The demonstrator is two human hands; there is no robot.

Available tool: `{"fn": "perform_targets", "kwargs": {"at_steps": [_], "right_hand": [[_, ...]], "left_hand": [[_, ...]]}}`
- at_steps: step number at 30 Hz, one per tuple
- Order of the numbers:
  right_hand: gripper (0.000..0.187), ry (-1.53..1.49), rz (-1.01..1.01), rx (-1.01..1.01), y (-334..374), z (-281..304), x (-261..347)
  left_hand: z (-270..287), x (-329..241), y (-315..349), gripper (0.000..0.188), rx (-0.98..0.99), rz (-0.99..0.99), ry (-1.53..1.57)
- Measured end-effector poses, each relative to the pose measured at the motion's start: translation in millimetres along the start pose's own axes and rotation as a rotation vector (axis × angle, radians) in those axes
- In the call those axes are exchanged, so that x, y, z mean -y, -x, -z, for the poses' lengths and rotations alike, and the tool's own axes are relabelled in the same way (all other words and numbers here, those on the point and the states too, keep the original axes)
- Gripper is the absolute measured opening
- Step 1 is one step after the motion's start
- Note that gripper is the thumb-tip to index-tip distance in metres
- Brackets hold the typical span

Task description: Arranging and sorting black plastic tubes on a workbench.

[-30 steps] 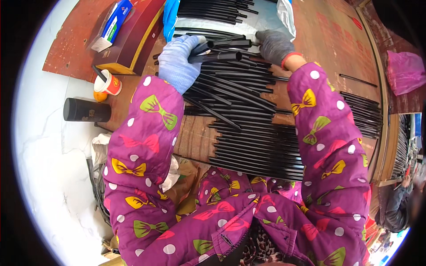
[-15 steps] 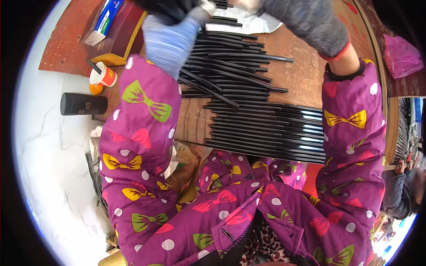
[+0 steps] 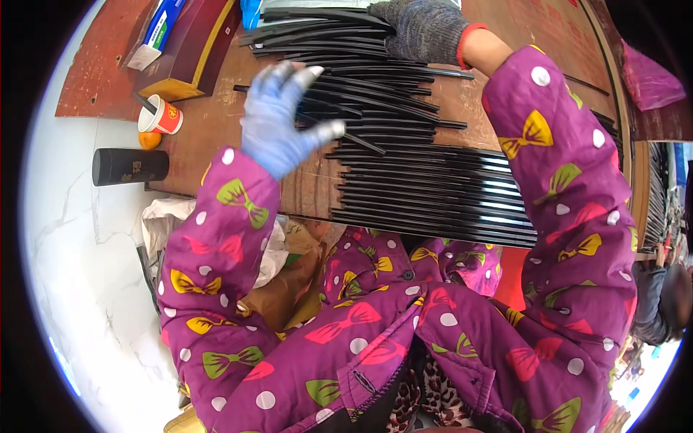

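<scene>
My left hand (image 3: 278,119), in a light blue glove with pale fingertips, is open above the left ends of a loose heap of thin black tubes (image 3: 390,94). Its fingers and thumb are spread and slightly blurred, with nothing held. At the far side my right hand (image 3: 422,32), in a dark grey knit glove with a red cuff, closes over the right ends of a bunch of black tubes (image 3: 317,29). Its fingertips are partly hidden. Nearer to me lies a neat row of black tubes (image 3: 426,195), side by side, shiny at their right ends.
On the left of the brown table (image 3: 209,144) stand a dark red box (image 3: 191,50), a red-and-white paper cup (image 3: 167,115), an orange fruit (image 3: 149,139) and a black cylinder (image 3: 130,167). Pink plastic (image 3: 650,79) lies at the right. Another person (image 3: 657,299) shows at the right edge.
The dark bundle held up at the top is now down on the table's far side. My left hand has let go and come nearer; my right hand is on the tubes' ends.
</scene>
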State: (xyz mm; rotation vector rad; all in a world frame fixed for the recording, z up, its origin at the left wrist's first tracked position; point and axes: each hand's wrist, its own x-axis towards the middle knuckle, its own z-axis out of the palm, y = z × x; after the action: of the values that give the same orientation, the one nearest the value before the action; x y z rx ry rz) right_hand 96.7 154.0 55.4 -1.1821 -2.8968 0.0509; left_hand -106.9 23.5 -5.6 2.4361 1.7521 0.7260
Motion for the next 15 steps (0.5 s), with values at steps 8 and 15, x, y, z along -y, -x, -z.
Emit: {"fn": "perform_targets", "kwargs": {"at_steps": [8,15], "right_hand": [[0.035,0.034,-0.001,0.047,-14.8,-20.3,-5.6],[0.036,0.004,0.024,0.028,-13.8,-11.8,-15.3]], "left_hand": [[-28.4,1.6,-21.3,0.097,0.354,-0.271,-0.276],[-59.8,9.6,-40.2,0.090,0.316,-0.211,-0.308]]}}
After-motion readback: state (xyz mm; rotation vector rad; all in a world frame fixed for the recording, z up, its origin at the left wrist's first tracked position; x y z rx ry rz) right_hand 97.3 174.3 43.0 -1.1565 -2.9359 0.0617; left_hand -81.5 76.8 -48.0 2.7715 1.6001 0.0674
